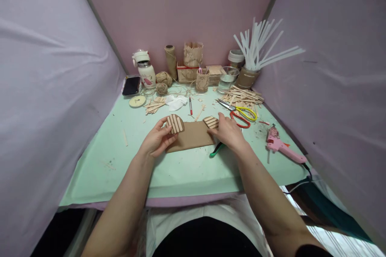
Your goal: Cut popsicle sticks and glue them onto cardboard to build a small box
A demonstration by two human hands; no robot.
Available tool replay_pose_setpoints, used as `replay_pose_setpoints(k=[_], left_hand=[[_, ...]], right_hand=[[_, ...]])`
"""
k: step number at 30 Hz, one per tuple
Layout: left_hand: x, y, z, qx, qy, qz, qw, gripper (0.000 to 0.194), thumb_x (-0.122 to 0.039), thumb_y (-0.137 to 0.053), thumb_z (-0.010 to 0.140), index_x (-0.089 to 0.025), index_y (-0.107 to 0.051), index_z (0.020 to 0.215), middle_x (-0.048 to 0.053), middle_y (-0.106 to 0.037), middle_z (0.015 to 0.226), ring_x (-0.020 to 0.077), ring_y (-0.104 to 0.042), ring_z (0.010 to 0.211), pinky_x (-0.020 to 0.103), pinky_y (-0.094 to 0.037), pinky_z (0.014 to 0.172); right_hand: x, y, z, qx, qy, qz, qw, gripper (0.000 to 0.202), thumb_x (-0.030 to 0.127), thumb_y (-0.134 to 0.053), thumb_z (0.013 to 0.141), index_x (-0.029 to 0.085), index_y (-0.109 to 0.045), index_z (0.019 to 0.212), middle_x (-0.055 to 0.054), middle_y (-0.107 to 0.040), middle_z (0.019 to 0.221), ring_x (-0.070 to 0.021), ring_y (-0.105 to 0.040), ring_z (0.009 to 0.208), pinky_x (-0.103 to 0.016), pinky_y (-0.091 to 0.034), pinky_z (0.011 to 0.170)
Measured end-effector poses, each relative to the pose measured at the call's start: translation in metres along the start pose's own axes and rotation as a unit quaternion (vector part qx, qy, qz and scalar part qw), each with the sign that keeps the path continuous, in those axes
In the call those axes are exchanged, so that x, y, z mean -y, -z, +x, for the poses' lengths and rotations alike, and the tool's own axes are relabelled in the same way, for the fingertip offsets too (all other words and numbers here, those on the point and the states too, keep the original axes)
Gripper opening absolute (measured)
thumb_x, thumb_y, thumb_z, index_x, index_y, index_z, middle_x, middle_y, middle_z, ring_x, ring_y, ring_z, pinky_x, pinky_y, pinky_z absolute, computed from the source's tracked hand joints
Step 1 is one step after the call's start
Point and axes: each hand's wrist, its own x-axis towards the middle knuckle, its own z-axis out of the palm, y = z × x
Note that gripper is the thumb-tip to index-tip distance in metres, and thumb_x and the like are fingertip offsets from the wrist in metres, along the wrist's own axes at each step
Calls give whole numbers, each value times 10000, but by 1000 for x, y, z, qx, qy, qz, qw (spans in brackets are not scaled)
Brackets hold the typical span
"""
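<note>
Closest in, the green handle (pixel 215 152) of a tool lies on the mint tabletop (pixel 181 172), partly hidden beneath the right hand (pixel 230 130). Just beyond it, a brown cardboard sheet (pixel 194 135) spans the space between the two hands. And here are the striped pieces! The left hand (pixel 157 138) pinches the left striped piece (pixel 175 124) at its left edge, thumb in front, index finger along the upper side, lower fingers loosely curled near the sheet's corner. Over on the right, thumb and index finger grasp the right striped piece (pixel 210 122), thumb at its lower edge, index at its right; it sits by the sheet's upper right corner, though whether it touches the sheet, I can't tell. Off to the right lies a pink glue gun (pixel 282 148); farther up, scissors (pixel 226 105) with yellow and red loops, then loose wooden sticks (pixel 244 96), and at the back, a water bowl (pixel 226 80).
</note>
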Motion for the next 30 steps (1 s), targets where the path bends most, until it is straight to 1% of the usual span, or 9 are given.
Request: replay_pose_setpoints(k=[2, 6, 8, 13, 17, 19, 22, 26, 30], left_hand=[[-1, -1, 0, 0, 2, -14, 1000, 413, -72, -711, 756, -224, -592, 1120, 22, -684, 948, 118, -682, 777, 222, -591, 663], [-2, -3, 0, -5, 4, -36, 999, 333, -75, -692, 772, -200, -604, 1068, 27, -676, 937, 114, -671, 755, 223, -587, 651], [-3, -4, -1, -4, 8, -44, 999, 283, -120, -715, 769, -179, -615, 1027, 29, -666, 909, 113, -660, 743, 218, -579, 640], [-3, -6, -4, 8, 5, -43, 999, 440, -238, -846, 642, -175, -600, 1001, 2, -620, 863, 100, -608, 707, 216, -540, 621], [-1, -9, -6, 19, -13, -12, 1000, 599, -211, -872, 552, -208, -550, 1057, -47, -543, 823, 63, -526, 648, 187, -456, 587], [1, -11, -7, 20, -36, 20, 999, 621, -192, -849, 551, -221, -526, 1080, -53, -517, 845, 58, -500, 647, 189, -429, 591], [5, -10, -5, 10, -95, 92, 991, 553, -229, -763, 623, -234, -498, 1108, -45, -491, 866, 77, -490, 679, 207, -412, 612], [9, -2, -2, -14, -176, 273, 946, 550, -301, -657, 708, -229, -452, 1213, 17, -534, 1007, 159, -552, 867, 304, -471, 772], [9, 4, 0, -12, -238, 480, 844, 685, -291, -697, 670, -207, -435, 1297, 115, -507, 1313, 291, -483, 1226, 469, -374, 1061]], right_hand=[[2, -7, 2, -11, -2, -3, 1000, 523, 273, -606, 801, 112, -466, 1279, -188, -591, 1094, -363, -546, 1072, -418, -444, 840], [-2, -18, 2, -81, 34, 39, 995, 692, 96, -555, 727, 152, -352, 1386, -176, -436, 1235, -336, -486, 1143, -422, -432, 912], [-4, -20, 1, -101, 68, 65, 990, 672, 48, -517, 709, 175, -385, 1355, -157, -413, 1220, -323, -474, 1141, -425, -433, 916], [-4, -22, -1, -80, 111, 89, 987, 501, 60, -484, 733, 207, -503, 1211, -133, -479, 1141, -281, -547, 963, -374, -467, 763], [-1, -17, -1, -96, 120, 127, 980, 444, 66, -392, 813, 197, -506, 1222, -128, -588, 1078, -278, -569, 955, -390, -452, 789], [3, -12, -2, -116, 125, 176, 969, 411, 67, -383, 810, 178, -532, 1176, -125, -622, 1047, -276, -570, 968, -404, -443, 828], [10, -5, -2, -114, 153, 233, 954, 323, 54, -415, 747, 196, -588, 980, -79, -645, 968, -240, -580, 917, -372, -448, 828], [20, -9, 3, -62, 202, 249, 945, 286, 17, -428, 662, 219, -588, 787, -29, -630, 879, -206, -571, 890, -338, -457, 828], [28, -27, 7, -41, 233, 252, 938, 305, -11, -398, 680, 216, -596, 724, -60, -590, 993, -231, -511, 1020, -405, -423, 937]])
